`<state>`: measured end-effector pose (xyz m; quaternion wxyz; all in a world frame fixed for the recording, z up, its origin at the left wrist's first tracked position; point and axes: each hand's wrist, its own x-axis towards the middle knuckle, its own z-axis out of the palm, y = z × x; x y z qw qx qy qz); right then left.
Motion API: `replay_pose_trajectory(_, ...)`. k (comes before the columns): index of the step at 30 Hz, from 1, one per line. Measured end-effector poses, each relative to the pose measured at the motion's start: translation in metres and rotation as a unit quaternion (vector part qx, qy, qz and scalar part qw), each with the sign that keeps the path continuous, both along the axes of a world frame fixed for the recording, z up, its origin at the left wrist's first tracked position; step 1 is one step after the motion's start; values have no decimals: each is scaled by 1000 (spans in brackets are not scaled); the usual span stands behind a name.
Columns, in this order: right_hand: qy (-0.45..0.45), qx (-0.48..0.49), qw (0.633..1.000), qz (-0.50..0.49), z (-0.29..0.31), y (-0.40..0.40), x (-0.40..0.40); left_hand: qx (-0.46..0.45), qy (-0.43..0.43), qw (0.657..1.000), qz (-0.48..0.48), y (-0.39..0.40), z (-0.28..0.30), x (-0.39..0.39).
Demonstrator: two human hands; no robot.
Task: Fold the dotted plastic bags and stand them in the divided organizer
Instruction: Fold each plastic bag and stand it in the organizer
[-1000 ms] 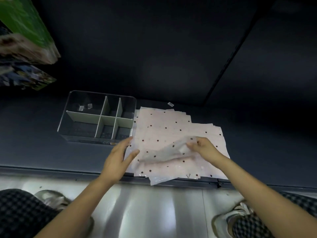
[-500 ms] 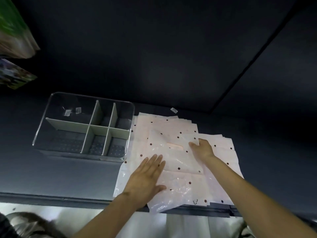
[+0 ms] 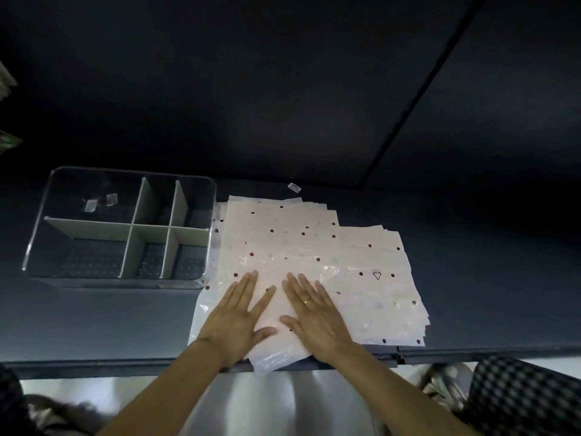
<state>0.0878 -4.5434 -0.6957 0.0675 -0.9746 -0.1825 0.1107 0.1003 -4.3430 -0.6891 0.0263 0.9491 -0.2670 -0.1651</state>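
A stack of pale pink plastic bags with dark dots (image 3: 314, 243) lies flat on the dark table, its near edge hanging slightly over the table's front. My left hand (image 3: 239, 316) and my right hand (image 3: 314, 316) press side by side on the top bag near the front edge, palms down, fingers straight and spread. A ring shows on my right hand. The clear divided organizer (image 3: 41, 221) stands to the left of the stack, with grey dividers forming several compartments that hold no bags.
The dark table (image 3: 94, 322) runs wide to both sides, its front edge just below my wrists. A small white tag (image 3: 294, 187) lies behind the stack. Two small clear stickers sit on the organizer's back wall. Checked fabric shows at the lower right.
My right hand came back from the bag's far part to lie flat beside my left hand. Both hands now press the top bag near the front edge. The view shifted left.
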Motion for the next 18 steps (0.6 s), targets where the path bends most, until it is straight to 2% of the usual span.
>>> replay_pose_trajectory(4, 20, -64, 997, -38, 2, -44, -12, 17, 5, 1000, -11, 8, 3, 2)
replay_pose_trajectory(7, 27, -78, 995, -63, 8, -63, -17, 9, 5, 1000, -4, 8, 4, 4)
replay_pose_trajectory(8, 9, -71, 995, -72, 12, -64, -16, 6, 6, 1000, -2, 8, 4, 4)
replay_pose_trajectory(10, -88, -50, 992, -81, 23, -59, -10, -7, 15, 1000, 10, 9, 6, 5)
replay_pose_trajectory(12, -168, -31, 983, -66, 30, -53, 1, -33, 26, 999, 29, 7, 10, 7)
replay_pose_trajectory(13, -178, -21, 982, -56, 33, -49, 6, -41, 28, 998, 37, 6, 12, 7)
replay_pose_trajectory(18, -160, -55, 983, 66, 26, -42, 18, -76, 6, 995, 68, 5, 17, 12)
